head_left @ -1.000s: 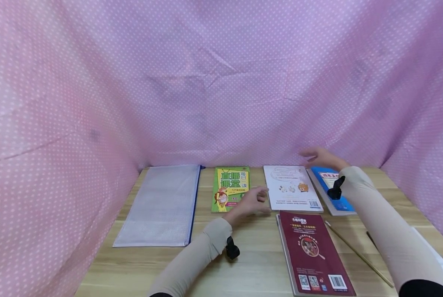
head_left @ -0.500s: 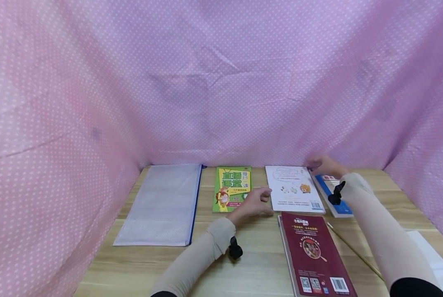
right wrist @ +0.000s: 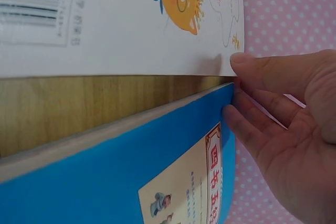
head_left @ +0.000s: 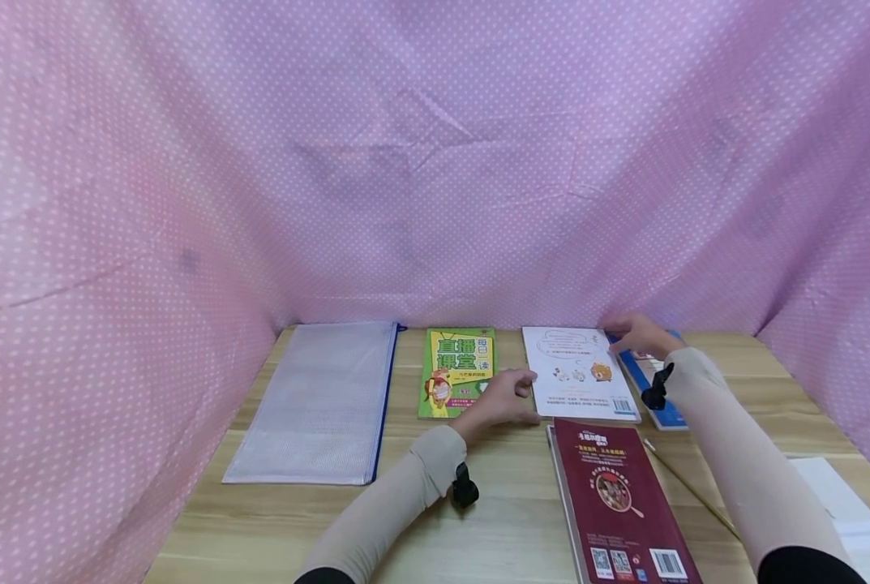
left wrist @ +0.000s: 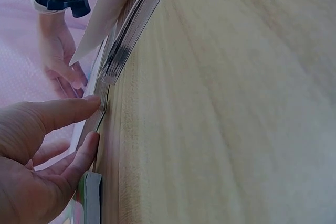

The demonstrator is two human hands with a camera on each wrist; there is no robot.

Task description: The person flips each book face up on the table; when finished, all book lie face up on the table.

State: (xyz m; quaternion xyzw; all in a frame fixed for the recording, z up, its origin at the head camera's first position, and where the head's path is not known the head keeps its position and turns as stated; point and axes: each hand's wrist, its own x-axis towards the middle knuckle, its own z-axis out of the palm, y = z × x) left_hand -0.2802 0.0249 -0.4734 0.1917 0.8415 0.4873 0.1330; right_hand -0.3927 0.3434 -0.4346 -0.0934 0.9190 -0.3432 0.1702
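A white book (head_left: pixel 573 369) with small animal drawings lies at the back of the table. My left hand (head_left: pixel 503 397) is at its near left corner, thumb and fingertips against the edges in the left wrist view. At the far right corner is my right hand (head_left: pixel 640 334). In the right wrist view its thumb (right wrist: pixel 252 65) touches the white book's corner, while other fingers meet the top edge of a blue book (right wrist: pixel 105 182). The blue book lies slanted beside the white one, a narrow gap between them. Sleeve and wrist strap partly hide it in the head view.
A green book (head_left: pixel 456 373) lies left of my left hand, and a pale zip pouch (head_left: pixel 318 405) farther left. Nearer me are a maroon book (head_left: pixel 617 519), a slender gold stick (head_left: pixel 692 488) and white paper (head_left: pixel 843 511). Pink dotted cloth (head_left: pixel 435 162) hangs behind the table.
My right hand has come down to the far corner between the white and blue books. The blue book has shifted left, nearer the white one. My left hand has hardly moved.
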